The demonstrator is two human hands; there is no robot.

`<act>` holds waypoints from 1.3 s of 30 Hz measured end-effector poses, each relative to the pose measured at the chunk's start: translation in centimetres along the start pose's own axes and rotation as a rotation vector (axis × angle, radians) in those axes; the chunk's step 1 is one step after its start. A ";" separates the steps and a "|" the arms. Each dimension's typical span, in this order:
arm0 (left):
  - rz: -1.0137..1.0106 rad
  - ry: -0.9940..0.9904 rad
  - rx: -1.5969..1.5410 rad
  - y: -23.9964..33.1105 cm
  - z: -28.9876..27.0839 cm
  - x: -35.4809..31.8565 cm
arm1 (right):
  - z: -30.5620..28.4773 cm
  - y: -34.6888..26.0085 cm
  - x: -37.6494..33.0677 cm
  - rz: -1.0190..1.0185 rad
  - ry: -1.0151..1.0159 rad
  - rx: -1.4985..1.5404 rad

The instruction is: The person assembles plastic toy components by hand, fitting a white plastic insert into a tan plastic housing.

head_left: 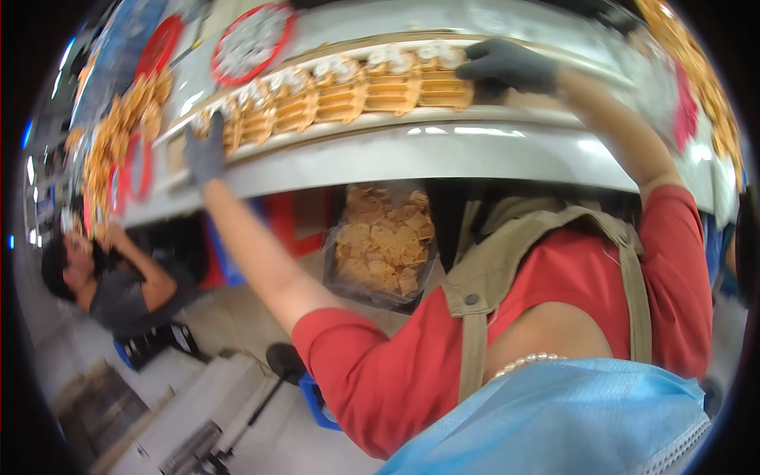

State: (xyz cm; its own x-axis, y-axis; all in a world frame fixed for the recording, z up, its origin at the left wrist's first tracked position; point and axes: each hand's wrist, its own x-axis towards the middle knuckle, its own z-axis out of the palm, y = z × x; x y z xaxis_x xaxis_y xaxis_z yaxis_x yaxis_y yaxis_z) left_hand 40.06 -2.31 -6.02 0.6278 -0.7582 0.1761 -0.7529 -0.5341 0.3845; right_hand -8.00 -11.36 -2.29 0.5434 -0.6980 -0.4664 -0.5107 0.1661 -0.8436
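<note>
A long row of orange plastic parts (340, 99) with ribbed bodies lies in a narrow white tray (348, 131) on the bench. Small whitish translucent pieces (336, 67) sit along the row's far side. My left hand (207, 154), in a grey glove, is at the left end of the row, fingers stretched out and apart against the last part. At the right end my gloved right hand (514, 67) has its fingers curled onto the end part. Its fingertips are partly hidden. Motion slightly blurs the row.
Beyond the tray stands a red-rimmed round tray (253, 43) of whitish pieces. Loose orange parts (119, 131) are heaped at the left. Under the bench is a lined bin (380, 245) of flat orange pieces. A co-worker (119, 277) sits at the left; a stool (285, 360) stands behind.
</note>
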 end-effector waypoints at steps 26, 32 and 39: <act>-0.057 -0.088 0.173 19.3 3.7 -13.1 | -14.6 12.9 -9.1 0.064 0.174 0.132; 0.009 -0.079 0.101 19.1 3.2 -12.9 | -13.6 12.0 -9.9 0.027 0.255 0.171; 0.197 0.310 0.181 15.6 4.8 -12.1 | -12.8 13.8 -11.0 -0.162 0.716 -0.194</act>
State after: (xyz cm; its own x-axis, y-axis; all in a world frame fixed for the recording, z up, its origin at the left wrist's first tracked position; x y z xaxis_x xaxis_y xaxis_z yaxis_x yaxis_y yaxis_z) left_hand 19.80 -3.22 -6.48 0.4775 -0.7186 0.5057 -0.8697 -0.4685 0.1554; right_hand -29.59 -10.35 -5.44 0.0901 -0.9959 0.0013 -0.6054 -0.0558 -0.7940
